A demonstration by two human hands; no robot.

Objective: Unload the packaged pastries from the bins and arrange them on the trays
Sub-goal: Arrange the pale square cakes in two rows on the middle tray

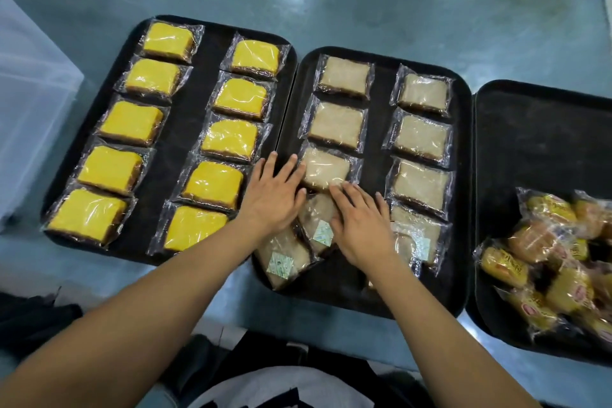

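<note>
From the head camera, three black trays sit side by side on a blue-green desk (364,10). The left tray (185,129) carries ten yellow wrapped pastries (155,76) in two neat columns. The middle tray (377,129) holds pale wrapped pastries (420,137), mostly in two columns, with a few lying crooked at its near edge. The left hand (271,195) lies flat, fingers spread, holding nothing. The right hand (361,222) presses flat on a loose pale packet (318,212). The right tray (530,142) bears a heap of golden packaged buns (543,242). A translucent bin (29,103) stands at far left.
</note>
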